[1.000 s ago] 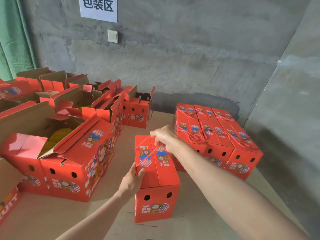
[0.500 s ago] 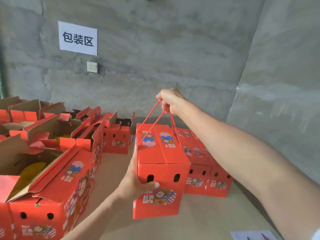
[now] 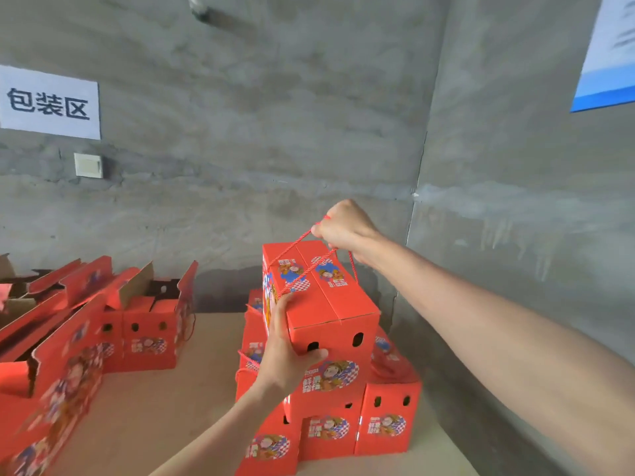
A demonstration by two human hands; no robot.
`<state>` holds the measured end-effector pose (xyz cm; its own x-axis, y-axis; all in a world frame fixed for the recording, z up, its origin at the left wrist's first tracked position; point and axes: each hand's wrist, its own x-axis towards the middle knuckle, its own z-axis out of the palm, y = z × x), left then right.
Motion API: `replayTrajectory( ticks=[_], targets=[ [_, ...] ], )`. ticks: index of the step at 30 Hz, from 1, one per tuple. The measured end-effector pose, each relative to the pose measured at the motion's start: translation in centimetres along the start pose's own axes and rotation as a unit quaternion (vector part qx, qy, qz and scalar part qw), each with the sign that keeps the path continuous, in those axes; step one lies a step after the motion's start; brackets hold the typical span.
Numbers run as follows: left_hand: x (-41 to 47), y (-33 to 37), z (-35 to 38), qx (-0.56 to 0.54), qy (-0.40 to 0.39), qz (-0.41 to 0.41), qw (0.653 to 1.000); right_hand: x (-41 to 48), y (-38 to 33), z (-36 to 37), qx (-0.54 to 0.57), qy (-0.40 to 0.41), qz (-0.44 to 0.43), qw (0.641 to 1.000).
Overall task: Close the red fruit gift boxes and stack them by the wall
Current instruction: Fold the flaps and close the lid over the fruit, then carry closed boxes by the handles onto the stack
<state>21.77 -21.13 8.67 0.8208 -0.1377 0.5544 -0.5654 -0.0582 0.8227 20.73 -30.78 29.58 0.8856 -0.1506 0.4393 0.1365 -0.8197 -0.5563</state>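
The right hand (image 3: 343,225) is clenched into a fist round the red rope handle (image 3: 298,240), whose strands run taut down to the lid of the closed red gift box (image 3: 335,314). The left hand (image 3: 287,352) grasps the box's near left corner. Its thumb lies across the front face just under the left of two dark holes, and its fingers wrap round the left side, where most of them are hidden. The box is lifted and slightly tilted, hanging between the two hands above the row of closed boxes (image 3: 388,424). Whether its bottom touches them cannot be told.

That row stands by the right edge of the table (image 3: 154,407), toward its far right corner, where two concrete walls meet. The held box hides much of the row's tops.

Along the left edge sit open boxes (image 3: 51,365), flaps raised and blurred. One more open box (image 3: 151,338) stands near the far edge, well apart from the closed row.

On the back wall (image 3: 275,132) there is a white sign (image 3: 48,103) with dark characters, and a pale switch plate (image 3: 88,164) below it. A blue and white poster (image 3: 608,53) hangs on the right wall.
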Motion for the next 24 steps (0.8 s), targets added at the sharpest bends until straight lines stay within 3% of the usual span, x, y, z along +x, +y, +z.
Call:
replayTrajectory(
  ticks=[10, 14, 17, 20, 22, 24],
  targets=[
    [12.4, -7.7, 12.9, 0.037, 0.022, -0.011, 0.999, 11.2, 15.0, -0.2, -0.077, 0.026, -0.055, 0.995],
    [15.8, -11.5, 16.1, 0.074, 0.006, -0.042, 0.996, 14.3, 22.0, 2.8, -0.075, -0.029, -0.077, 0.994],
    [17.3, -13.6, 17.9, 0.135, 0.005, -0.030, 0.990, 13.8, 28.5, 6.6, -0.162, -0.084, -0.041, 0.982],
    [16.3, -15.9, 18.2, 0.182, -0.038, -0.046, 0.981, 10.6, 32.9, 11.1, -0.272, 0.014, -0.053, 0.961],
    [14.1, -18.8, 17.6, 0.279, -0.116, -0.084, 0.950, 9.3, 34.4, 13.5, -0.284, 0.061, -0.131, 0.948],
    [12.6, -21.6, 16.5, 0.453, -0.183, -0.141, 0.861, 10.2, 35.4, 14.5, -0.286, 0.070, -0.171, 0.940]
  ],
)
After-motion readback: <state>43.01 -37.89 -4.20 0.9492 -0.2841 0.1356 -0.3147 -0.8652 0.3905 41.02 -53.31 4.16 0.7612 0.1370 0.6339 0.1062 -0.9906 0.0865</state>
